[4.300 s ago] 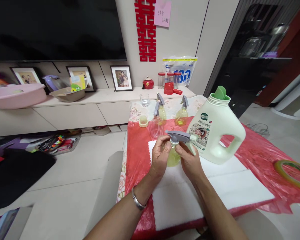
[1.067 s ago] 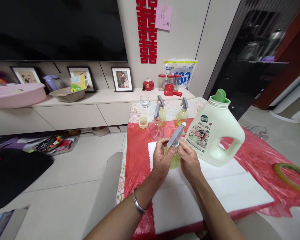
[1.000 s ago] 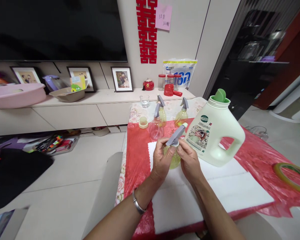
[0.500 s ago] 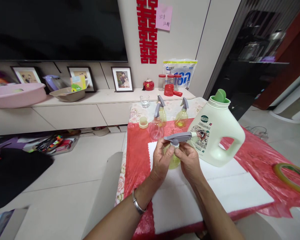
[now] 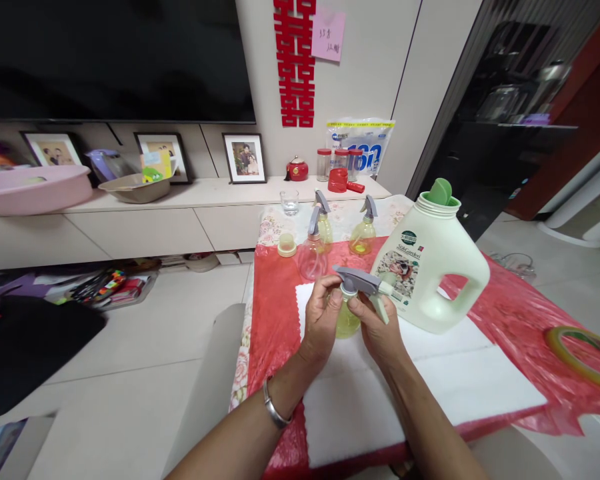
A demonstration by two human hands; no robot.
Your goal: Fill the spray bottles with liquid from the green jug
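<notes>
A yellow-green spray bottle with a grey trigger head stands upright on the white cloth. My left hand pinches its neck collar from the left, fingers closed. On the other side, my right hand grips the collar with thumb and fingers, the trigger passing over it. The nozzle points right and towards me. Close behind my right hand is a large pale green detergent jug, uncapped, with a green piece in its mouth. A pink spray bottle stands beyond my left hand.
Farther back stand two yellow spray bottles, a pale yellow cap and a drinking glass. A roll of tape lies at the right on the red plastic sheet. A low cabinet runs along the wall.
The trigger head has turned on the bottle, its nozzle swinging from pointing right to pointing right and towards me. Both hands stay at the collar with slightly shifted fingers.
</notes>
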